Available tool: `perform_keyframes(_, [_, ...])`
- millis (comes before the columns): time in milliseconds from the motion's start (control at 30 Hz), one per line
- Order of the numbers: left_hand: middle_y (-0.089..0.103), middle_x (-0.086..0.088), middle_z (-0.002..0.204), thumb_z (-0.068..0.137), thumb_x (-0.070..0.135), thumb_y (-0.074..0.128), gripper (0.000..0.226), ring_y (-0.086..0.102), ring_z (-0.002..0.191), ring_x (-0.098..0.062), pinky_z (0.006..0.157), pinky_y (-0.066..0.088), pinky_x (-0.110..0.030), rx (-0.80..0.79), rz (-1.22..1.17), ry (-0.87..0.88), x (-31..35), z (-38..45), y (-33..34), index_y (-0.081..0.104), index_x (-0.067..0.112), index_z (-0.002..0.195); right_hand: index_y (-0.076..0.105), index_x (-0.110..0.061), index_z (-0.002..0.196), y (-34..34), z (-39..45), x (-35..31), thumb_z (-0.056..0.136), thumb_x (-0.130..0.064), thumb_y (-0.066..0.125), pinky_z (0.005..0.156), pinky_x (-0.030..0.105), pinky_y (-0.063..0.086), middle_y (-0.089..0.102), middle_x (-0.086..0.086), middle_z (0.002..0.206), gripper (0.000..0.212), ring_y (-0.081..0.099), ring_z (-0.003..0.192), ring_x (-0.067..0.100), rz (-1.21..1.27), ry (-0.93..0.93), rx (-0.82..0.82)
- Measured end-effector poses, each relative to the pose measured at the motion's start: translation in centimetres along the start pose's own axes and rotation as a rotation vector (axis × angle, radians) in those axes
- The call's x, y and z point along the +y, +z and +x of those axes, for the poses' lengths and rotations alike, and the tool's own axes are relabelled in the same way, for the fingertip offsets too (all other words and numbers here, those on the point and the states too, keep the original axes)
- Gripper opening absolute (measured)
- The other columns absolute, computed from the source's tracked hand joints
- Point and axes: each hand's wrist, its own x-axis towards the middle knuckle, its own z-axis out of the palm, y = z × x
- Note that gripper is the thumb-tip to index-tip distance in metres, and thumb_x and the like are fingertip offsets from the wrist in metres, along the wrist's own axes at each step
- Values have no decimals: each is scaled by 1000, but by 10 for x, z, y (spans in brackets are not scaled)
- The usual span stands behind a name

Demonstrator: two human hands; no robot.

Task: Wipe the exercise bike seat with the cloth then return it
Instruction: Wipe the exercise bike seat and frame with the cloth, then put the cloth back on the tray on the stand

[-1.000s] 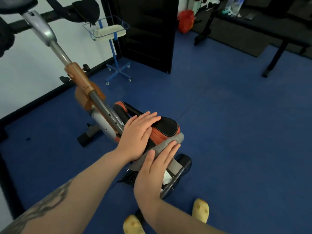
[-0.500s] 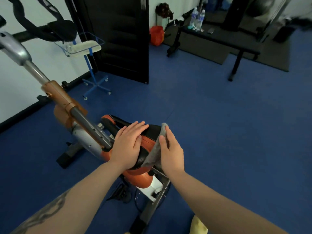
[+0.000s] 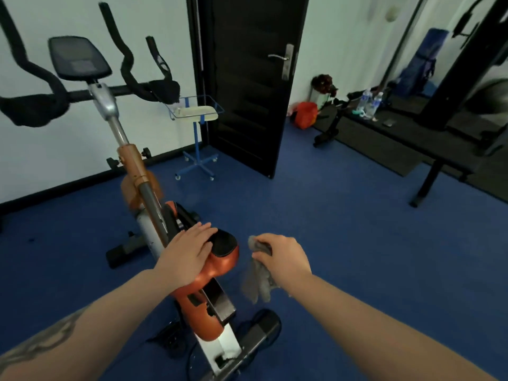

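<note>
Right fingers [image 3: 262,244] around cloth [image 3: 257,281] (bunched), beside seat [image 3: 224,243]

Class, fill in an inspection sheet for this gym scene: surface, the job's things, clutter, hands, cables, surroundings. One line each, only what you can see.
Surface: blue floor, no spills seen.
Job's things: bike seat, black top with orange underside; grey cloth hanging beside the seat, off it.
Clutter: red bag and water bottles by the far wall.
Hands: left hand flat on the seat; right hand closed around the cloth.
Cables: black cable lying on the floor at the bike's base.
Surroundings: black door ajar; blue wheeled stand with a wire basket; black bench to the right.
</note>
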Motion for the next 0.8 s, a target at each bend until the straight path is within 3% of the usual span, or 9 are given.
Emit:
perform_keyframes(133, [44, -1, 144, 97, 33, 35, 41, 36, 135, -18, 112, 25, -34, 57, -6, -188, 46, 1, -4, 48, 18, 133, 66, -28, 105, -41, 8, 17, 86, -23, 64, 73, 32, 51, 66, -7, 92, 19, 64, 94, 19, -103, -84, -104])
perform_keyframes(233, [51, -1, 138, 95, 29, 42, 37, 46, 126, -21, 104, 36, -34, 68, -1, -225, 78, 2, -5, 51, 18, 129, 66, -26, 108, -69, 15, 28, 86, -23, 65, 75, 33, 51, 68, -3, 102, 23, 62, 97, 20, -121, -115, -97])
perform_keyframes(433, [45, 2, 143, 94, 31, 42, 40, 45, 127, -18, 104, 35, -30, 36, 25, -267, 110, 28, -3, 47, 20, 133, 63, -25, 116, -108, 45, 45, 88, -24, 63, 80, 36, 52, 67, -2, 106, 28, 61, 99, 21, -216, -184, -111])
perform_keyframes(600, [48, 2, 140, 94, 32, 43, 39, 44, 127, -19, 105, 33, -32, 119, 18, -308, 125, 66, 1, 48, 20, 132, 65, -26, 107, -133, 76, 74, 88, -22, 63, 72, 29, 48, 69, -6, 98, 19, 63, 93, 18, -235, -203, -101])
perform_keyframes(800, [49, 5, 138, 94, 33, 44, 39, 45, 126, -17, 107, 34, -33, 204, -28, -334, 138, 123, 18, 48, 22, 131, 66, -30, 111, -166, 127, 112, 89, -23, 63, 71, 25, 49, 70, -9, 99, 23, 64, 88, 12, -191, -204, -28])
